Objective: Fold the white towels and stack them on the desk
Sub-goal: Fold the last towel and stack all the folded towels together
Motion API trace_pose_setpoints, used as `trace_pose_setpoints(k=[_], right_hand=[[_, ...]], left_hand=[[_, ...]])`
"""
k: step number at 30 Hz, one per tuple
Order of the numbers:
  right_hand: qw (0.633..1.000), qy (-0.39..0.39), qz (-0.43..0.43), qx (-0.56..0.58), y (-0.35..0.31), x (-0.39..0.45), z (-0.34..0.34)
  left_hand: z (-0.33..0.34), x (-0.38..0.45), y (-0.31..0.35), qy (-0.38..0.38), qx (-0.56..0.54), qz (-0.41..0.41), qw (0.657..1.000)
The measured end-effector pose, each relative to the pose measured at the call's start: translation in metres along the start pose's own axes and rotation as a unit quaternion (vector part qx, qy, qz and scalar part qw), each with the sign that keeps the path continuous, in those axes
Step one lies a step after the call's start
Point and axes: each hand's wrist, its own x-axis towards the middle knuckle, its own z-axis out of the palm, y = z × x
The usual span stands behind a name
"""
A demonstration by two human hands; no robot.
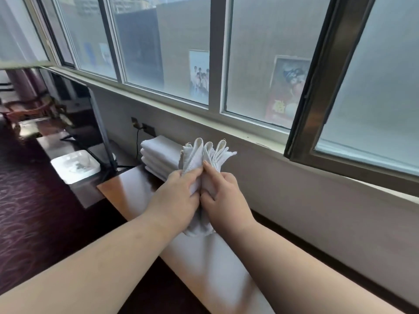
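— Two hands on one cloth, and further left nothing that matters to the job: a white tray (76,165) sits on the low cabinet beside the foot of a dark screen (90,123), well apart from the work.

— And the pile behind the hands?

— Folded towels (158,155), stacked against the wall under the window sill (226,130), at the far end of the desk (127,184). I'd guess they sit back there to leave the near part of the desk free for folding.

— What's the left hand (179,196) doing?

— Its fingers are curled round the left half of the towel (199,155), thumb pressed into the cloth. The towel is bunched and lifted off the desk, its hemmed edges fanning upward just in front of the stack.

— And the right hand (224,196)?

— Gripping the right half, forefinger stretched up along the middle crease, touching the left hand's fingers. Held close together like that, I'd say they're gathering the edges even before the next fold. This one isn't folded flat yet, so it can't join the pile.
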Motion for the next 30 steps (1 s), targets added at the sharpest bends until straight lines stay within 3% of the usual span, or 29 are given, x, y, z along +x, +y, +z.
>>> trace_pose_setpoints(k=[10, 17, 24, 30], right_hand=[[0.999, -0.04, -0.027, 0.024, 0.011, 0.113, 0.067], [0.998, -0.054, -0.005, 0.024, 0.018, 0.163, 0.122], [0.999, -0.022, 0.033, -0.013, 0.017, 0.199, 0.182], [0.988, 0.049, 0.113, -0.093, -0.003, 0.234, 0.222]], left_hand=[[-0.023, 0.084, -0.063, 0.044, 0.008, -0.066, 0.997], [-0.032, 0.127, -0.122, 0.033, -0.027, -0.085, 0.995], [-0.046, 0.174, -0.197, -0.022, -0.043, -0.045, 0.998], [-0.101, 0.224, -0.279, -0.039, 0.016, 0.007, 0.999]])
